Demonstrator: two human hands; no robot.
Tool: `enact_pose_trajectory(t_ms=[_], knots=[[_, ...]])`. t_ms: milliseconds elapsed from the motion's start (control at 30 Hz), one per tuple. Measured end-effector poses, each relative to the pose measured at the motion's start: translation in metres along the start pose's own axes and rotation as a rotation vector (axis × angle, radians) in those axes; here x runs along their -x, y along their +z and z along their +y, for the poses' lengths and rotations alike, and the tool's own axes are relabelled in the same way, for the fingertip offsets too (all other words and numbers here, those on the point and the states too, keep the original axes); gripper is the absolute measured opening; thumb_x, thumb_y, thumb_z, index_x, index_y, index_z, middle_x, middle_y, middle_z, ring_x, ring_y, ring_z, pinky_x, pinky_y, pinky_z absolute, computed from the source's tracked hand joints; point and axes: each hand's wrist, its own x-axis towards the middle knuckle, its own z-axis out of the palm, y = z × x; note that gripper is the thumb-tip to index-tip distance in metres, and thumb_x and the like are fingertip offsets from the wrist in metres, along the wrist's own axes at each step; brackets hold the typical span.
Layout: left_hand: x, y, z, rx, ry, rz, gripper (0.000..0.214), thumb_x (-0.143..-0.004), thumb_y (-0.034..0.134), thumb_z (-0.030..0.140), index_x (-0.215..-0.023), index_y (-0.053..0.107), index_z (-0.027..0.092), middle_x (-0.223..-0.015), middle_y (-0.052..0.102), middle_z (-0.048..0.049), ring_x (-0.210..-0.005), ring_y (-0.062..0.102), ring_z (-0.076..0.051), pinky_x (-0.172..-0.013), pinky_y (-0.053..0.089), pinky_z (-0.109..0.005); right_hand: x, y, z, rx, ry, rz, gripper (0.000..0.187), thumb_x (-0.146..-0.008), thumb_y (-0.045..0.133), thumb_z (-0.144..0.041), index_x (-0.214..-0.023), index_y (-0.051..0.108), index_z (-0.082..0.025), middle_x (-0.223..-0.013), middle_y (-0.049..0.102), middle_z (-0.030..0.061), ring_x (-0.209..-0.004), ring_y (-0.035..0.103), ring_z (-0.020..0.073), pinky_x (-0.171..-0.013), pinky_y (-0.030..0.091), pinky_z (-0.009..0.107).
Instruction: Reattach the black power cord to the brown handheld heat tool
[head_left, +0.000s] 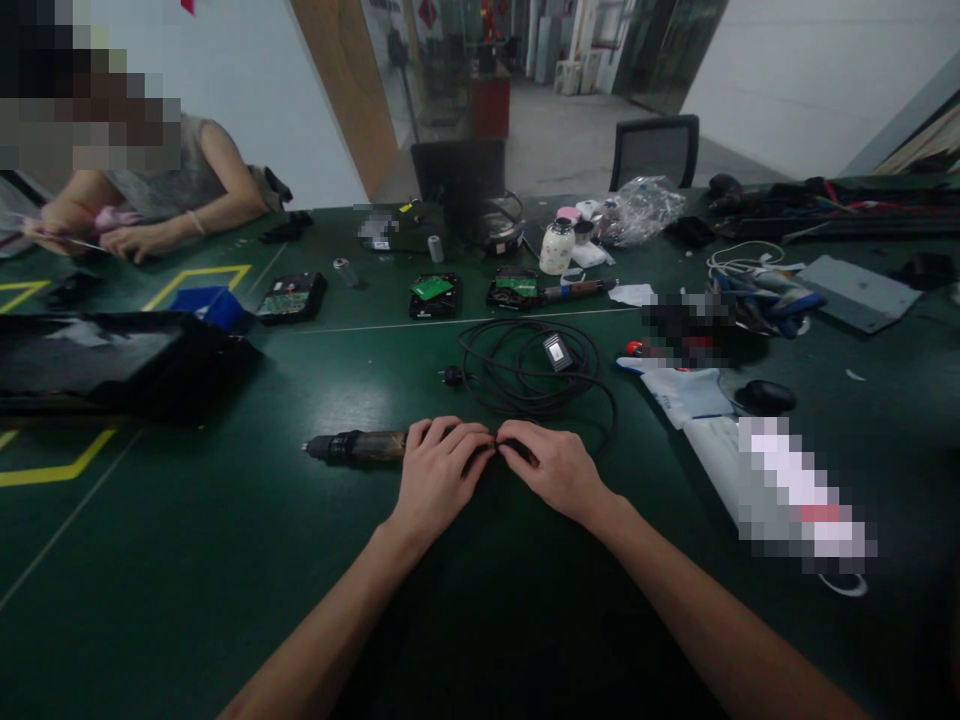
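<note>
An electric screwdriver lies on the green table with its bit end pointing left. My left hand is closed over its rear part, hiding that end. Close beside it, my right hand pinches a small dark piece, apparently the end of the black cable; the fingers cover most of it. The fingertips of both hands almost meet. Just beyond them lies the coiled black cable, with a black adapter bearing a white label and a plug at its left.
Hard drives with green boards stand farther back, near a second screwdriver and a bottle. Gloves lie at right. A black tray is at left. Another person works at the far left.
</note>
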Motion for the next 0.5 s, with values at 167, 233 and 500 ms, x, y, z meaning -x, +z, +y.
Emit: enact_pose_trajectory(t_ms=[167, 233, 500], knots=[[0.0000, 0.0007, -0.0007, 0.002, 0.017, 0.005, 0.020, -0.100, 0.065, 0.027, -0.119, 0.070, 0.032, -0.125, 0.075, 0.0028, -0.119, 0.061, -0.027, -0.102, 0.038, -0.050, -0.0002, 0.0013, 0.0009, 0.002, -0.005, -0.004, 0.015, -0.106, 0.055, -0.027, -0.119, 0.063, -0.027, -0.121, 0.074, 0.0024, -0.106, 0.072, 0.0211, -0.090, 0.054, 0.031], [0.0001, 0.0008, -0.0006, -0.004, 0.011, 0.007, 0.015, -0.101, 0.064, 0.028, -0.114, 0.070, 0.031, -0.121, 0.076, 0.0030, -0.118, 0.062, -0.026, -0.102, 0.038, -0.050, -0.0002, 0.0014, 0.0008, -0.001, -0.001, -0.002, 0.015, -0.106, 0.055, -0.027, -0.118, 0.063, -0.027, -0.119, 0.074, 0.0021, -0.105, 0.072, 0.0210, -0.089, 0.054, 0.031], [-0.0003, -0.0012, 0.0012, 0.002, 0.008, -0.007, 0.021, -0.098, 0.065, 0.027, -0.120, 0.068, 0.029, -0.124, 0.075, -0.0001, -0.119, 0.061, -0.028, -0.103, 0.038, -0.051, 0.0003, 0.0009, 0.0005, 0.001, -0.005, 0.001, 0.015, -0.106, 0.055, -0.026, -0.118, 0.063, -0.027, -0.120, 0.074, 0.0026, -0.106, 0.072, 0.0209, -0.090, 0.054, 0.032]])
